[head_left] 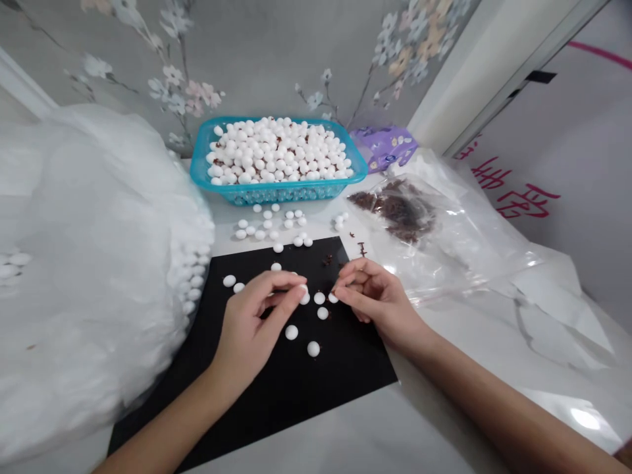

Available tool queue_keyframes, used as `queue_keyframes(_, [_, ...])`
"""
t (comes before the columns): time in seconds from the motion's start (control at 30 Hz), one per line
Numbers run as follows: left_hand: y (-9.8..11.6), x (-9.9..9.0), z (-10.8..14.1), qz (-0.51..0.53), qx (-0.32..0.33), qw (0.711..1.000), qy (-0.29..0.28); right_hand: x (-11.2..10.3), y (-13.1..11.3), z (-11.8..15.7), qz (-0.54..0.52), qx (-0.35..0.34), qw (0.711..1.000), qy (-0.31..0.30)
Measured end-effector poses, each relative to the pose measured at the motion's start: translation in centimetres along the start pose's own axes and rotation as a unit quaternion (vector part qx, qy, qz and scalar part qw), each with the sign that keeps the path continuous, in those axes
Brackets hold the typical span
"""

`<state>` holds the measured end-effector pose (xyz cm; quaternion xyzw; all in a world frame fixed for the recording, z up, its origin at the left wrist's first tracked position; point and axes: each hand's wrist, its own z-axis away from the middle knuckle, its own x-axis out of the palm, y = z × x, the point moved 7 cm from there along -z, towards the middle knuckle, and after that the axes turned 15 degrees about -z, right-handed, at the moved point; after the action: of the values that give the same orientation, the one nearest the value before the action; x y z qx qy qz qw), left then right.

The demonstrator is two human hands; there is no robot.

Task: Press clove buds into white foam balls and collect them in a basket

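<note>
Between the thumb and forefinger of my left hand (254, 316) is a small white ball (305, 298). My right hand (378, 296) is closed in a pinch, with a trace of a small brown piece (334, 289) showing at its fingertips. Just under those fingertips sits another white ball (334, 298); whether they touch it is unclear. Both hands are over a black sheet (276, 388), on which several white balls (313, 349) lie loose. A little cluster of brown pieces (328, 260) rests near the sheet's far right corner.
Behind the sheet stands a blue basket (276, 191) heaped with white balls. A large, bulging translucent bag (99, 263) of balls fills the left side. To the right lies a clear plastic bag (459, 243) with brown pieces inside. A purple packet (388, 148) is beside the basket.
</note>
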<state>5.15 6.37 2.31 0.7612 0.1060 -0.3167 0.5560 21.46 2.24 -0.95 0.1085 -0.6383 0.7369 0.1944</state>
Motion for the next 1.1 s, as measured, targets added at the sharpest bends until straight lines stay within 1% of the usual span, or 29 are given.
queue_keyframes(0.07, [0.3, 0.7, 0.4, 0.004, 0.023, 0.999, -0.030, 0.7, 0.5, 0.3, -0.040, 0.028, 0.999, -0.023])
queue_keyframes(0.17, [0.3, 1.3, 0.5, 0.014, 0.027, 0.998, -0.057, 1.3, 0.8, 0.6, -0.078, 0.047, 0.995, -0.038])
queue_keyframes(0.27, [0.3, 1.3, 0.4, 0.023, 0.025, 0.998, -0.060, 1.4, 0.9, 0.7, -0.083, 0.049, 0.994, -0.042])
queue_keyframes(0.5, [0.7, 0.8, 0.2, 0.048, 0.036, 0.997, -0.047, 1.4, 1.1, 0.7, -0.079, 0.041, 0.995, -0.043])
queue_keyframes(0.63, [0.3, 1.1, 0.1, 0.094, 0.000, 0.993, -0.067, 1.6, 1.0, 0.8, -0.088, 0.034, 0.994, -0.050])
queue_keyframes(0.73, [-0.1, 1.3, 0.0, 0.134, -0.040, 0.986, -0.087, 1.6, 0.8, 0.8, -0.075, 0.027, 0.996, -0.051])
queue_keyframes(0.83, [-0.3, 1.6, -0.2, 0.164, -0.065, 0.978, -0.112, 1.7, 0.6, 0.7, -0.066, 0.020, 0.996, -0.052])
queue_keyframes(1.0, [-0.5, 2.0, 0.0, 0.200, -0.083, 0.964, -0.155, 1.8, 0.5, 0.7, -0.047, 0.019, 0.997, -0.058])
queue_keyframes(1.1, [-0.6, 2.1, 0.1, 0.211, -0.079, 0.960, -0.165, 1.7, 0.7, 0.8, -0.030, 0.027, 0.997, -0.060])
